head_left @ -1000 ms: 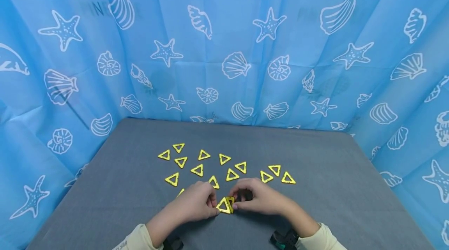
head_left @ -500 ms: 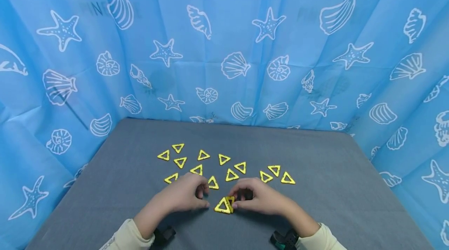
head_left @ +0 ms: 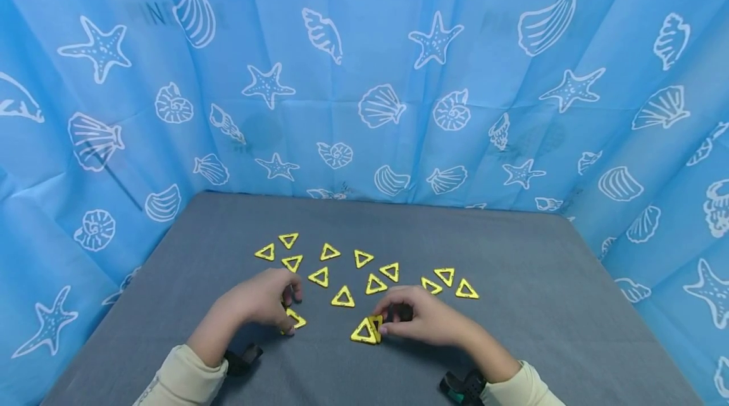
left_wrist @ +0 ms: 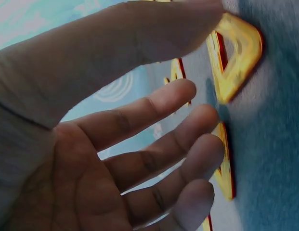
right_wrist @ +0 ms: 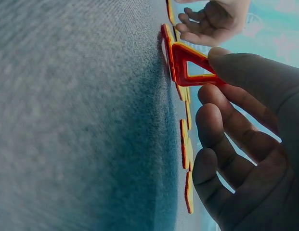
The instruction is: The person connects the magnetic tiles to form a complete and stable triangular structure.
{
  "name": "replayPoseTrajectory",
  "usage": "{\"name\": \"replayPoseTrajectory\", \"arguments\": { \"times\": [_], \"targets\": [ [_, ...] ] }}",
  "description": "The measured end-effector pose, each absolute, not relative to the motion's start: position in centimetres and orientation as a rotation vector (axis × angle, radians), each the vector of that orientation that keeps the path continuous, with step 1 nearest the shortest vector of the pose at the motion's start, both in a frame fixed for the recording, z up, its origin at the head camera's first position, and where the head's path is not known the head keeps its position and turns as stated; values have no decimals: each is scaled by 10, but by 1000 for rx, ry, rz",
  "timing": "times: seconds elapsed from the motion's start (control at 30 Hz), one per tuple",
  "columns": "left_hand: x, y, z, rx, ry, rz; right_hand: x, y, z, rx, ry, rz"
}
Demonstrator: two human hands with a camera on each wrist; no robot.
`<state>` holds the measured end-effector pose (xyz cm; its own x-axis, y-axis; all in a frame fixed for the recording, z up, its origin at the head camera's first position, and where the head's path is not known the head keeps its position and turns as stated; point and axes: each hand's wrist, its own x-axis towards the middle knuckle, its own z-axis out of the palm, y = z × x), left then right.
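My right hand pinches a triangular magnetic tile between thumb and index finger, its other fingers loosely bent. That tile stands tilted up from the table, along the side of a triangular tile lying flat. In the head view, my left hand is farther left, low over another triangular tile. The left wrist view shows my thumb right at the edge of this tile, with the other fingers spread and relaxed beneath. Part of it is hidden behind the thumb.
Several more yellow triangular tiles lie scattered beyond the hands, with a small group at the right. A grey cloth covers the table. A blue shell-print curtain hangs behind and at both sides.
My left hand has left the corner of the flat tile and moved left to a separate tile, its fingers opening. The right hand keeps its pinch in nearly the same spot.
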<state>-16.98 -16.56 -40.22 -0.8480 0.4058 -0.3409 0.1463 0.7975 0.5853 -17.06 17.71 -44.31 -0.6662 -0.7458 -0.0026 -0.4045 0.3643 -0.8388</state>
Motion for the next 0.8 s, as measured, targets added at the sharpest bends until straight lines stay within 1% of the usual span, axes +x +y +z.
{"name": "replayPoseTrajectory", "arguments": {
  "times": [0.13,0.47,0.8],
  "targets": [
    [-171,-169,-404,369,2545,729,-171,178,-444,-1004,2252,-1224],
    [-170,-165,-409,394,2566,690,-171,179,-444,-1008,2270,-1212],
    [-165,-160,-409,547,2550,788,-170,178,-444,-995,2250,-1219]
  ]
}}
